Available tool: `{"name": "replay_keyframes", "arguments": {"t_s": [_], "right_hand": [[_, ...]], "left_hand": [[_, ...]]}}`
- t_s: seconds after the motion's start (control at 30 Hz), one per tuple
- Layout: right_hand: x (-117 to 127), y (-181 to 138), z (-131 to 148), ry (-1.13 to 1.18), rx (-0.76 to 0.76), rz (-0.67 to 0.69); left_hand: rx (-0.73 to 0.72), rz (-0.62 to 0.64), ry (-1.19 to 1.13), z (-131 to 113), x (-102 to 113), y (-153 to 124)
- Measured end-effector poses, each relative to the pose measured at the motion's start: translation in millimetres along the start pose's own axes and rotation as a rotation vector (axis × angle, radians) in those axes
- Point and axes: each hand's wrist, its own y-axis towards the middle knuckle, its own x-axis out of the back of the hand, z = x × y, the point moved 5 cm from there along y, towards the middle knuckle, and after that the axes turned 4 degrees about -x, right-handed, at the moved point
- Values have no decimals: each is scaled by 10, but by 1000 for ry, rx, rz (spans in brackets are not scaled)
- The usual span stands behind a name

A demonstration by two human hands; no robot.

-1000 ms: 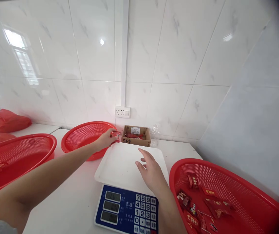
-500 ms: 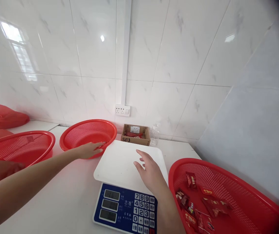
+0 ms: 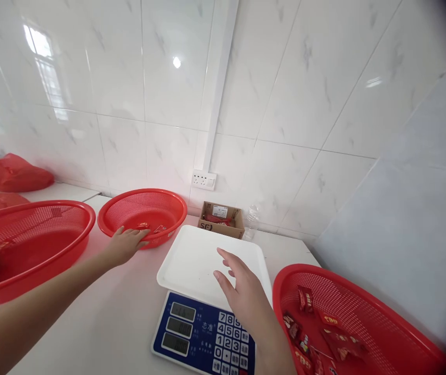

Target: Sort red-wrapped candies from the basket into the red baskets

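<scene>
Over here a scale stands on the table, its pan toward the wall. To its right sits one basket with packets inside; to its left, farther back, a second basket, and beyond that, a third basket. Behind the pan is a box; bags lie far left.

Stretches out as a smooth white worktop, with a seam at the back left. Bears a blue-and-white scale near the middle. Holds a round red basket to the scale's left and, nearer, a larger red basket. Carries an open cardboard box just behind the scale, with crumpled clear plastic beside it. Disappears at right behind a wide red basket, base hidden.
</scene>
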Motion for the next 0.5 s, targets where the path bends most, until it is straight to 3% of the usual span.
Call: {"name": "replay_keyframes", "arguments": {"t_s": [0.17,0.27,0.5], "right_hand": [[27,-103,78,-3,23,-45],[41,-202,83,-1,14,-93],[295,-768,-307,-90,-151,-220]], "left_hand": [[108,-117,49,358,-13,-200],[127,-224,20,421,-85,-333],[16,-523,-189,-37,-479,-750]]}}
